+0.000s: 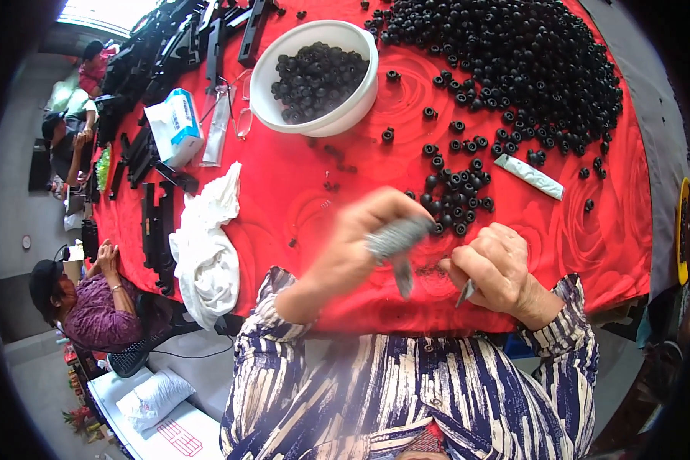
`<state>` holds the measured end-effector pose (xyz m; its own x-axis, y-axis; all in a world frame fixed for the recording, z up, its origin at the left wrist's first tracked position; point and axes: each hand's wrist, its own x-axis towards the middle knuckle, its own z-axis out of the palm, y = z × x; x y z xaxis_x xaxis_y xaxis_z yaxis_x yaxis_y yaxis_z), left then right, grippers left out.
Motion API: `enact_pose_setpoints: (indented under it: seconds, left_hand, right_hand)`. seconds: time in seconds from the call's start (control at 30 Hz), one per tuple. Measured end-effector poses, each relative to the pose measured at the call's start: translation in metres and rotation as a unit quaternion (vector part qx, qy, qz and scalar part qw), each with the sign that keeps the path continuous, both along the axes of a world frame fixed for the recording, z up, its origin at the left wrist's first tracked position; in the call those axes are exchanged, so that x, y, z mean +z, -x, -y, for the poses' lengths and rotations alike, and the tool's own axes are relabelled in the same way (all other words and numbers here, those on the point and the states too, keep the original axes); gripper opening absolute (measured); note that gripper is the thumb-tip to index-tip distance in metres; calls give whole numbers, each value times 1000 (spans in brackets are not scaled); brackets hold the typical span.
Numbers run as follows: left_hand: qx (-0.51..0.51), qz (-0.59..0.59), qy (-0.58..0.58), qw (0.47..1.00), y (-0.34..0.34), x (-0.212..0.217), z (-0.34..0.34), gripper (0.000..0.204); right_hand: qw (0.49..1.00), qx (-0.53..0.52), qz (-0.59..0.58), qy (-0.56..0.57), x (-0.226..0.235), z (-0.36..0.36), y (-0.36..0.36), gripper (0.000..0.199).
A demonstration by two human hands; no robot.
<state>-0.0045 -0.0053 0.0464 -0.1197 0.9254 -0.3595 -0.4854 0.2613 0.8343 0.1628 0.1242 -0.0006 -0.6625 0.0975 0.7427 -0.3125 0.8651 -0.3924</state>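
My left hand [350, 249] is over the red tablecloth, smeared by motion. A grey ribbed, cloth-like covering [397, 239] shows at its fingers; whether it is worn or held I cannot make out. To the right, my right hand [492, 270] is closed, with a small pointed metal blade [466, 292] sticking out below the fingers. Dark reddish crumbs [431, 271] lie on the cloth between the hands. Just beyond them is a loose group of small round black plastic parts [456, 195], each with a hole. The left hand nearly reaches that group.
A white bowl [369, 84] holds more black parts; a large heap [506, 61] spreads at far right. A pale flat strip [530, 177], white cloth [207, 257], tissue pack [175, 126], glasses [243, 123] and long black pieces [158, 230] lie around. Other people [100, 307] sit left.
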Motion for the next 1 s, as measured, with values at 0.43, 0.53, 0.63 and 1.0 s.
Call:
enact_pose_setpoints:
  seconds: [0.43, 0.53, 0.63, 1.0]
  left_hand:
    - [160, -685, -92, 704, 66, 36, -35, 11]
    - [34, -689, -68, 720, 31, 6, -24, 12]
    - [5, -692, -8, 722, 25, -24, -27, 19]
    - [-7, -701, -16, 713, 6, -39, -20, 15]
  right_hand:
    - [999, -45, 22, 17, -6, -6, 2, 31]
    - [999, -42, 31, 6, -5, -5, 1, 33]
    - [998, -42, 43, 6, -6, -3, 2, 33]
    - [998, -36, 56, 21, -5, -6, 4, 23]
